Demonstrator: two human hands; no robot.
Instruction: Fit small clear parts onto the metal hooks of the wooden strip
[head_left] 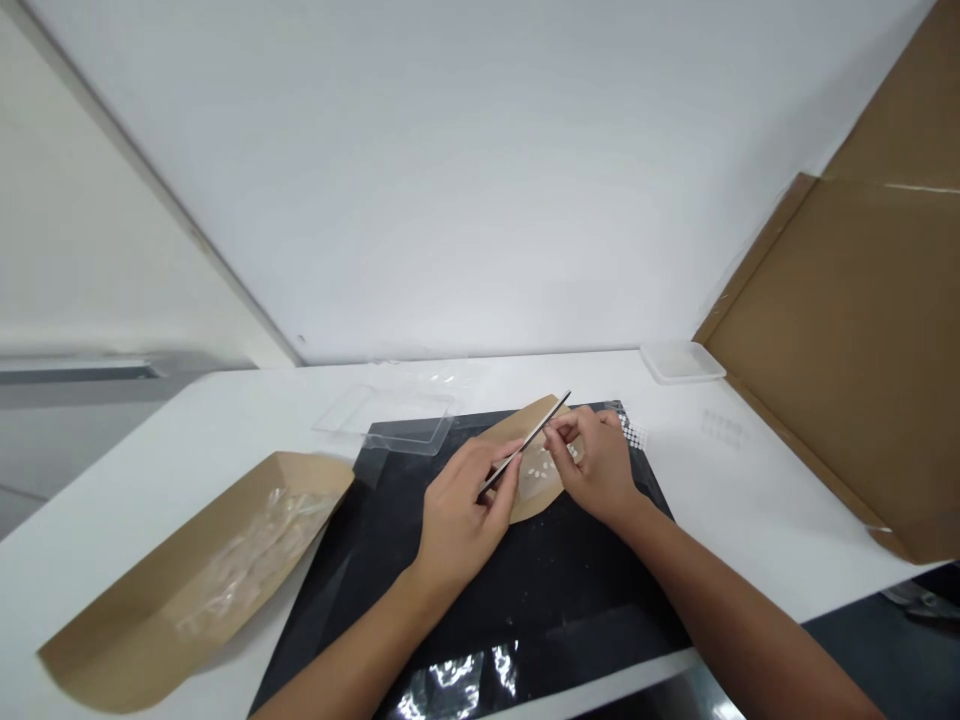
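My left hand (469, 500) pinches a thin flat panel (534, 432), seen nearly edge-on, with a dark edge and a pale face. The panel is tilted, its far end up to the right. Close against the panel's right side is my right hand (596, 462), thumb and fingertips pressed together; whatever they hold is too small to make out. Beneath both hands lies a small brown paper tray (531, 512) with several tiny white pieces (538, 470) in it. A sheet of white dots (634, 432) shows just beyond my right hand.
A glossy black mat (525, 600) covers the table's middle. On the left, a larger brown paper tray (120, 640) holds clear plastic packets (262, 560). Clear plastic lids (390, 440) lie at the back, a translucent box lid (682, 362) back right. Cardboard (855, 370) stands along the right.
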